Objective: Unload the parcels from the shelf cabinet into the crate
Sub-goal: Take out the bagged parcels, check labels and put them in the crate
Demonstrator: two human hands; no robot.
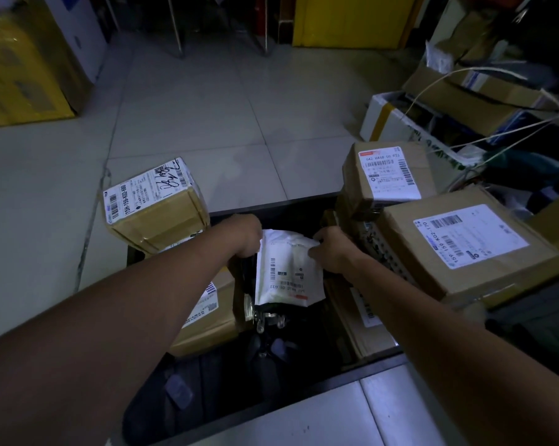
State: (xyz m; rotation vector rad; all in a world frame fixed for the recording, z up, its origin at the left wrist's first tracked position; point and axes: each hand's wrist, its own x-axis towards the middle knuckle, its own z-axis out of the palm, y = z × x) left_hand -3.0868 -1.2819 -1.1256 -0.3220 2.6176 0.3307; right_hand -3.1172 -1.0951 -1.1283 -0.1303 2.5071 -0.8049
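A white soft parcel (288, 272) with a barcode label stands upright in the middle of the black crate (271, 204). My left hand (244, 235) grips its top left corner and my right hand (331, 251) pinches its top right corner. Cardboard parcels fill the crate's sides: one with a handwritten label (152, 204) at the far left, another (207, 317) under my left forearm, a small box (387, 175) and a large flat box (465, 243) on the right. Dark bagged items (265, 346) lie on the crate's bottom.
Light tiled floor (207, 117) stretches ahead. A yellow carton (20, 69) stands at the far left, a yellow panel (352, 20) at the back. Open boxes (465, 98) with loose white cables pile up at the right. The shelf cabinet is out of view.
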